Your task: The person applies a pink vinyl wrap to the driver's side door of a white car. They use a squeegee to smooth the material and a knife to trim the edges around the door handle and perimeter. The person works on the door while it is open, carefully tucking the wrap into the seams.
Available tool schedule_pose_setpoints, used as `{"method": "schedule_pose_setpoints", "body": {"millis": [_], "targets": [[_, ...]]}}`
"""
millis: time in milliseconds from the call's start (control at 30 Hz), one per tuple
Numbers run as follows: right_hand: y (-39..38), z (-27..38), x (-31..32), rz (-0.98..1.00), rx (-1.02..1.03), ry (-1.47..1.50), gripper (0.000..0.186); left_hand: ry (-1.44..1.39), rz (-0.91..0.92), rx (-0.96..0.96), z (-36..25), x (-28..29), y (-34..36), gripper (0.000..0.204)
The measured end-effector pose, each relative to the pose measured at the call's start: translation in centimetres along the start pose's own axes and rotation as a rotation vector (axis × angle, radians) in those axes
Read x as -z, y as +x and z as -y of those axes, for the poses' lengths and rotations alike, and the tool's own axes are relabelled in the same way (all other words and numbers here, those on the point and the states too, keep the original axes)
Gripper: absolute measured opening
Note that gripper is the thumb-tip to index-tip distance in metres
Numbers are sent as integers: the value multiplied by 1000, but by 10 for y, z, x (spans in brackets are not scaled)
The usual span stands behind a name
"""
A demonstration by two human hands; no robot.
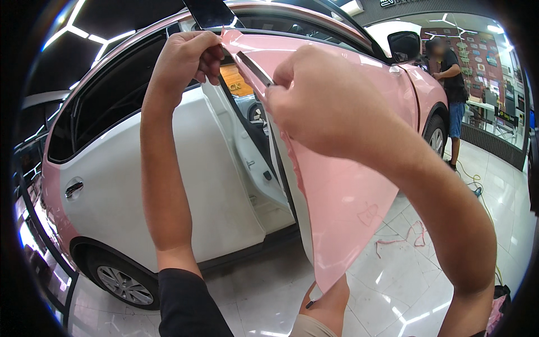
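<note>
Pink film (348,196) is pinched by the left hand (193,53), apparently for tension. Along its edge, a slim metallic tool (254,68) is gripped by the right hand (314,106).

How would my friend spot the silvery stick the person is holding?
Start at the big white and pink car, at its open front door. Near the door's top edge, the right hand grips a slim silvery stick. It's straight and stiff-looking, unlike the wavy pink film next to it.
</note>
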State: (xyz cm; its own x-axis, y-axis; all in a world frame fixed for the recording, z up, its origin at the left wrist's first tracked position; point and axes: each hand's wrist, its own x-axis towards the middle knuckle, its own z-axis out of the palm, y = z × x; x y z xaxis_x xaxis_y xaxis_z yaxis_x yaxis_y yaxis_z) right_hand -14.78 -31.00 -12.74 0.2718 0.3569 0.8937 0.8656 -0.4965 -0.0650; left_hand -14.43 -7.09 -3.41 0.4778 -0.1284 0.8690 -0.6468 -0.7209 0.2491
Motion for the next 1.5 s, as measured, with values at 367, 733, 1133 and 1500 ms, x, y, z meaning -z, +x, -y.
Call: {"method": "schedule_pose_setpoints", "body": {"millis": [367,733,1133,1500], "targets": [[-44,-8,-21,-39,-128,135,25,-8,-37,-23,4,-6,-2,36],[-15,-27,-18,-222,84,263,25,-3,-8,-43,3,-4,-2,36],[0,-31,-15,-310,-55,258,22,135,-182,-139,0,-6,4,39],[6,-4,0,-218,-21,135,23,208,-269,-166,7,-1,25,31]]}}
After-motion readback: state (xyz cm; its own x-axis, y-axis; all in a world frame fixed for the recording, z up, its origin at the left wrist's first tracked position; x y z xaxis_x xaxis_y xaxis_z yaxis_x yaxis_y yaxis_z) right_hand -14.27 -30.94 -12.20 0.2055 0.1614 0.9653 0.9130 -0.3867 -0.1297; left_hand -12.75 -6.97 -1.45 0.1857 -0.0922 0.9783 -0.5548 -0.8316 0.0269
